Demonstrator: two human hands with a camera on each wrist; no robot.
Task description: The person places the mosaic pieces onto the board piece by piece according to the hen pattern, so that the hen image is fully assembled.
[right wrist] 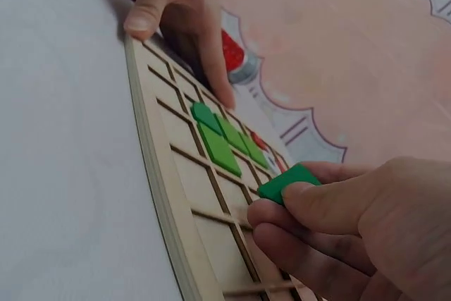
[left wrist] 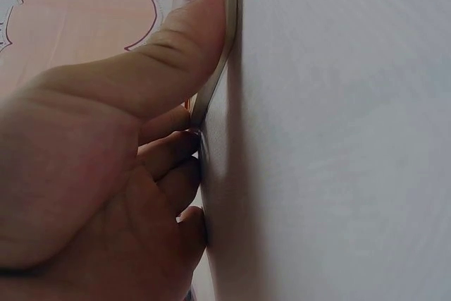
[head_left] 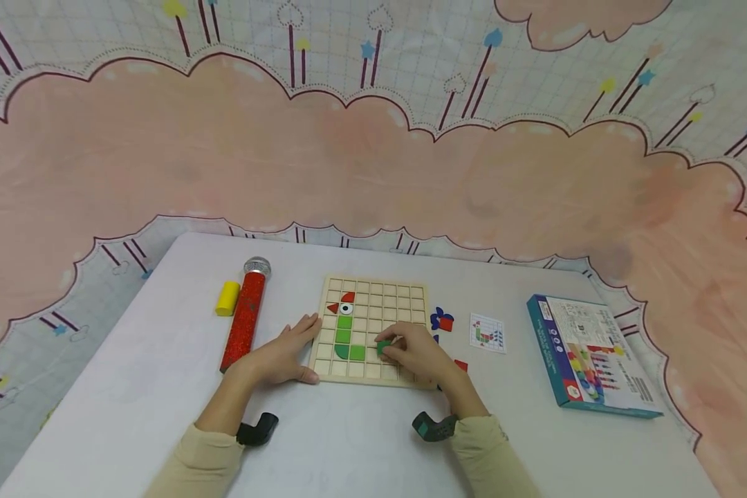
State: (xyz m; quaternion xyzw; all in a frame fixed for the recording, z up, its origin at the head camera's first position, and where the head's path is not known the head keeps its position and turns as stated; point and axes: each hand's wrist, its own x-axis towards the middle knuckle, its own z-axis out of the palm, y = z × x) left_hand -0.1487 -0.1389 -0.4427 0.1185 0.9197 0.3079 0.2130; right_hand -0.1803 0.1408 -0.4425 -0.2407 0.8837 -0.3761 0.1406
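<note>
A wooden grid board [head_left: 404,297] lies on the table. On its left side several tiles form a shape: red pieces [head_left: 348,297], a white tile with a black dot [head_left: 345,308], light green squares [head_left: 344,336] and a dark green rounded tile [head_left: 342,351]. My right hand [head_left: 420,351] pinches a dark green tile [right wrist: 287,184] between thumb and fingers, close over the board's lower middle cells. My left hand [head_left: 286,356] rests at the board's left edge, fingers extended along it, with the thumb [left wrist: 201,26] against the near corner.
Blue and red pieces [head_left: 446,324] lie right of the board, partly hidden by my right arm. Beyond them are a pattern card [head_left: 488,333] and a teal-edged box [head_left: 597,356]. Left of the board lie a red microphone [head_left: 245,321] and a yellow cylinder [head_left: 227,299].
</note>
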